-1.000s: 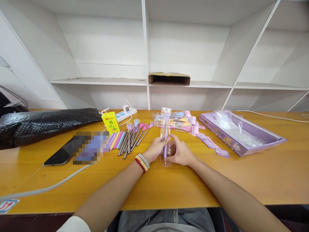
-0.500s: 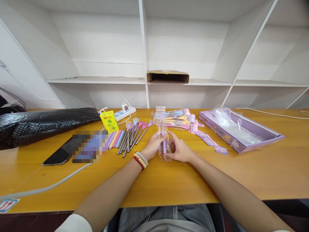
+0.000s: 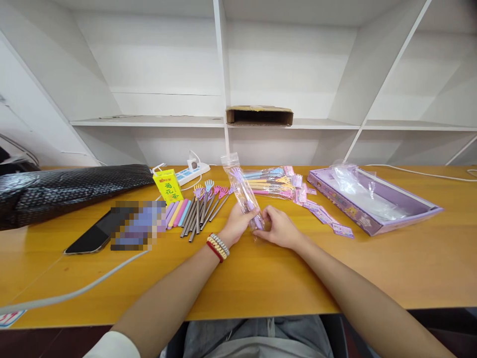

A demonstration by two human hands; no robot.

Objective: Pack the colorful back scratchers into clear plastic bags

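Observation:
A clear plastic bag (image 3: 241,186) holds a purple-handled stick with a small purple claw head. It tilts to the upper left above the table's middle. My left hand (image 3: 238,223) is closed on the bag around the handle. My right hand (image 3: 278,228) pinches the bag's lower right side with thumb and fingers. Left of my hands lie several metal rods with coloured claw heads (image 3: 203,209) and several coloured grips (image 3: 179,214). Behind my hands are bagged claw sticks (image 3: 274,184) in blue, yellow and pink, beside small purple cards (image 3: 320,213).
A purple tray box (image 3: 383,223) with clear bags is on the right. At the left are a yellow drink carton (image 3: 167,186), a power strip (image 3: 192,173), a phone (image 3: 91,233), a white cable and a black wrapped bundle (image 3: 74,191). A cardboard box (image 3: 260,108) sits on the shelf.
The bag with the purple stick has turned from upright to leaning left, its top moving left and up. Both hands remain on it.

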